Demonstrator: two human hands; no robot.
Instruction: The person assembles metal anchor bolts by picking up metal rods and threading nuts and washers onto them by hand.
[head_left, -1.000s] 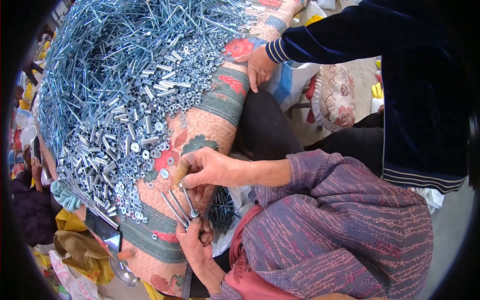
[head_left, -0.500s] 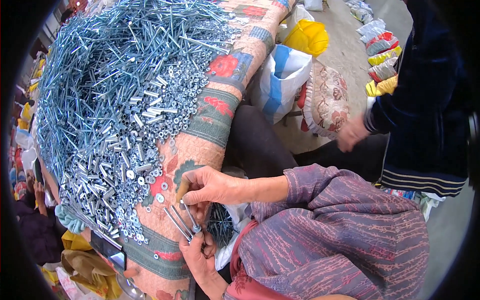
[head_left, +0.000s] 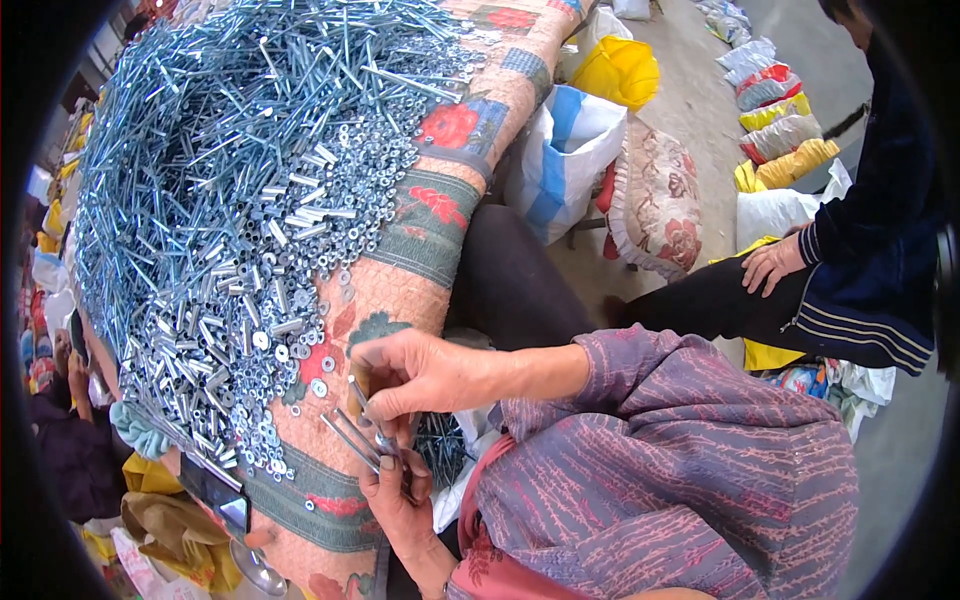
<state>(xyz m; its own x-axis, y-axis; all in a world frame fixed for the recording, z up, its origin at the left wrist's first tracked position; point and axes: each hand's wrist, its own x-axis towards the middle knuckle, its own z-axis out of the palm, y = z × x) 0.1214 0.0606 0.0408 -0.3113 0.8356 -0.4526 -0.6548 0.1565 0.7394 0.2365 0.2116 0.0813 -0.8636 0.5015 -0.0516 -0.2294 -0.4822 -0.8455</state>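
My left hand [head_left: 398,505] is closed around the lower ends of several slim metal bolts [head_left: 352,437], whose shafts stick out up and to the left. Above it, the thumb and fingers of my right hand [head_left: 425,372] pinch one bolt [head_left: 357,390] of the bunch. Around the fingertips, small fittings on the bolts are partly hidden. Just left of my hands, a big heap of long bluish bolts [head_left: 230,120], short metal sleeves [head_left: 215,350], nuts and washers [head_left: 262,340] covers a flowered quilted cloth [head_left: 400,280].
A dark phone [head_left: 215,495] lies at the cloth's near edge. White-and-blue sack [head_left: 560,165], yellow bag [head_left: 615,75] and frilled cushion [head_left: 655,205] stand beyond my leg. At right, a co-worker's hand [head_left: 775,265] rests on a dark trouser leg. Filled bags [head_left: 775,110] line the floor.
My right hand has shifted slightly, its fingers now lower along the bolt and nearer my left hand. The co-worker's hand has moved right onto the leg.
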